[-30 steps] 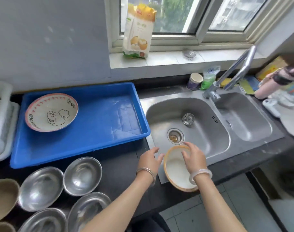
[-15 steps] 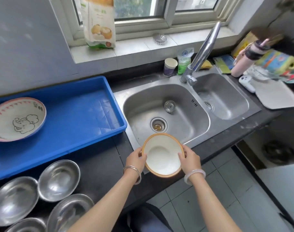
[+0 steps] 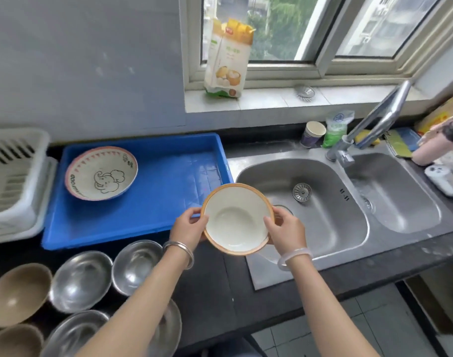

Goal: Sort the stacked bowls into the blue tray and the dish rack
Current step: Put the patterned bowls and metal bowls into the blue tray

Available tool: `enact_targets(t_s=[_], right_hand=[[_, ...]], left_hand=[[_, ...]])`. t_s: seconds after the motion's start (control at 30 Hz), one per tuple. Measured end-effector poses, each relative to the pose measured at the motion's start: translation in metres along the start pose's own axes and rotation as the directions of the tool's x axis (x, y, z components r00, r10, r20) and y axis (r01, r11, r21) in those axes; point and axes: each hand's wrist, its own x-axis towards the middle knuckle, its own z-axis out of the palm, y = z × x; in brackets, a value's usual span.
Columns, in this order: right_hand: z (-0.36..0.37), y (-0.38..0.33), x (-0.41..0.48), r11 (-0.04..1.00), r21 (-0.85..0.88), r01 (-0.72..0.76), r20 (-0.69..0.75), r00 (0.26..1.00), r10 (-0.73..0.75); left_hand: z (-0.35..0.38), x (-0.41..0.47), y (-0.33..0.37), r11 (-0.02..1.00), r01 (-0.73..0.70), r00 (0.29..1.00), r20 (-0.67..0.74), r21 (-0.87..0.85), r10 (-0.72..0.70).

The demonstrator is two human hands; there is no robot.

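White bowl between both grips

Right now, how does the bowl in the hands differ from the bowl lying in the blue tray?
The held bowl is plain white inside with an orange rim; the tray bowl has a pink rim and an elephant drawing. The held bowl is gripped by the left hand and right hand; the tray bowl rests untouched in the blue tray. Both are round and empty.
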Motion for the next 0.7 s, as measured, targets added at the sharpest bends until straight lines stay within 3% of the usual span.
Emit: enact_targets(t_s=[0.4,0.7], right_hand=[[0.156,-0.128,0.042,0.978,-0.006,0.207,0.29,0.937,-0.196],[0.264,-0.194,0.072,0.947,-0.125,0.295,0.348,0.907,-0.237]], left_hand=[[-0.146,0.057,0.013,0.983,-0.069,0.937,-0.35,-0.171,0.005],[-0.215,0.124,0.017,0.986,-0.077,0.89,-0.455,-0.149,0.001]])
